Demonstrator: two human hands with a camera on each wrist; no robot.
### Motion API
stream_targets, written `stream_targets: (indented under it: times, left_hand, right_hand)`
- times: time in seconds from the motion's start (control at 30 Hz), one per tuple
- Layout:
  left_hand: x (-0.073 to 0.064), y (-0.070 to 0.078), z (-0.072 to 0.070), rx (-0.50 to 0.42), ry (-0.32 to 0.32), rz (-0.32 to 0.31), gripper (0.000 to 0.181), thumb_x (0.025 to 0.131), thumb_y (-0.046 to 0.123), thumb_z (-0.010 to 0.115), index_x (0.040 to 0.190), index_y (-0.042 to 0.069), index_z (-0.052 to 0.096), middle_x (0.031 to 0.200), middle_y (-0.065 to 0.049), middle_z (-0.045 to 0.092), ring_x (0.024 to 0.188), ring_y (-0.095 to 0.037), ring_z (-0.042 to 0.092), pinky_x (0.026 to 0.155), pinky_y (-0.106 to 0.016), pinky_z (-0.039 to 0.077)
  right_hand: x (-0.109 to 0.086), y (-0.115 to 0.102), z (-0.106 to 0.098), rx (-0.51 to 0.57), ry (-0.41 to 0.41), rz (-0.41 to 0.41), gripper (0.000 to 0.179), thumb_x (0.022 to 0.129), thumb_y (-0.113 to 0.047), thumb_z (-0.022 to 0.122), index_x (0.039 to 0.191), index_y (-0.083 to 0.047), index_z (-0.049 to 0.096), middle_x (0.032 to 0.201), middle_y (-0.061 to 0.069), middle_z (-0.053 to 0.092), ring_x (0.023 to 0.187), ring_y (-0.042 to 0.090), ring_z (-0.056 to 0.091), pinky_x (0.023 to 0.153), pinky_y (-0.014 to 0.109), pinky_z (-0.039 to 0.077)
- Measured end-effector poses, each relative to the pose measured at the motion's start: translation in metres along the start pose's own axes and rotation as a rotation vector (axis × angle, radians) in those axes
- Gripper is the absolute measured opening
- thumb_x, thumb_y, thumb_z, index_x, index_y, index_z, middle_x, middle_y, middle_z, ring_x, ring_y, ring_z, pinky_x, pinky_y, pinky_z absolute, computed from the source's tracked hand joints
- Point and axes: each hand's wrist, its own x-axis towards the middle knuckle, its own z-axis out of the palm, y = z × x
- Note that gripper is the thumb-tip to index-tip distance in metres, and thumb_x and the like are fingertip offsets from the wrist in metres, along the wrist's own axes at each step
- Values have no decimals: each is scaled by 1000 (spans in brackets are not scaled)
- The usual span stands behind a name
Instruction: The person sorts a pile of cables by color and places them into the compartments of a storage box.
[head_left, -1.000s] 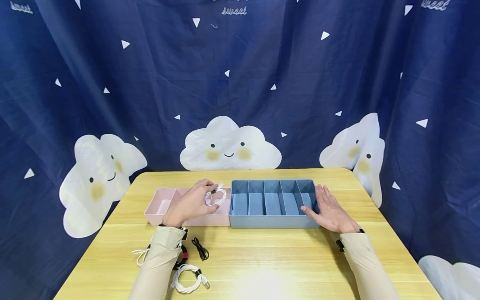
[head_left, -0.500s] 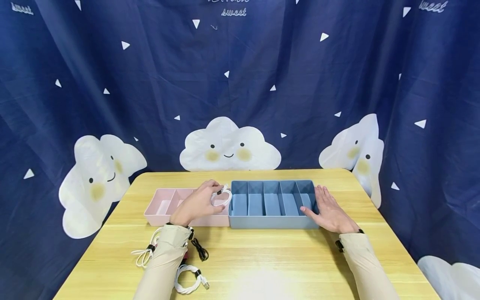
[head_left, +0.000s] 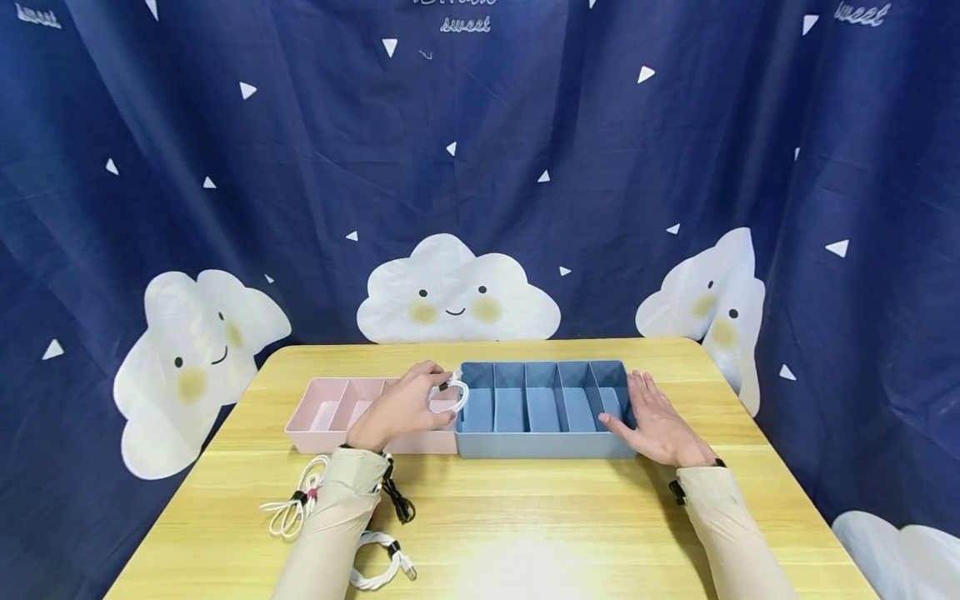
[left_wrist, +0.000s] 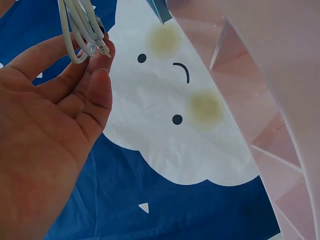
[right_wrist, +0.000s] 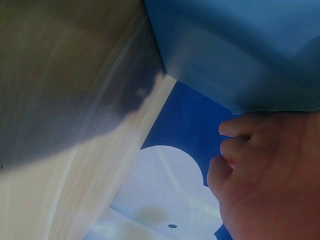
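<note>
My left hand [head_left: 405, 408] holds a coiled white cable [head_left: 459, 397] by its upper part, over the right end of the pink divided box [head_left: 315, 442]. In the left wrist view the cable's loops [left_wrist: 80, 30] hang at the fingertips, with a small metal plug showing. My right hand [head_left: 666, 423] lies with straight fingers along the right end of the blue divided box [head_left: 547, 446], its thumb over the front rim. The right wrist view shows that hand [right_wrist: 275, 170] against the box's blue wall [right_wrist: 210, 65].
On the table's [head_left: 570, 517] left front lie a white cable bundle [head_left: 288, 512], a black cable [head_left: 400, 502] and a white coiled cable with a USB plug [head_left: 386, 575]. My left sleeve partly covers these. A cloud-patterned curtain [head_left: 480, 167] hangs behind the table.
My left hand has moved right with the white cable, from over the pink box toward the blue box's left edge. The right hand stays in place.
</note>
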Motion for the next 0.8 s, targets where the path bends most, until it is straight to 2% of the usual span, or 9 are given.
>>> stream_targets:
  times: [0.27,0.8]
  left_hand:
    - [4,1,5,16,6,-2,67,83,31,78,139,-1,63,130,-11,64,117,-24,61,100,-40,55]
    - [11,2,13,-13,-33,-8,66,83,28,77,139,-3,62,130,-14,63,119,-27,60,104,-41,53]
  right_hand:
    - [0,2,-1,-4,-6,8,107,101,-65,48,161,12,3,169,34,3,158,52,0,127,66,7]
    - [-1,2,0,-6,-1,8,107,100,-65,49,161,11,4,169,34,3,159,51,1,127,65,8]
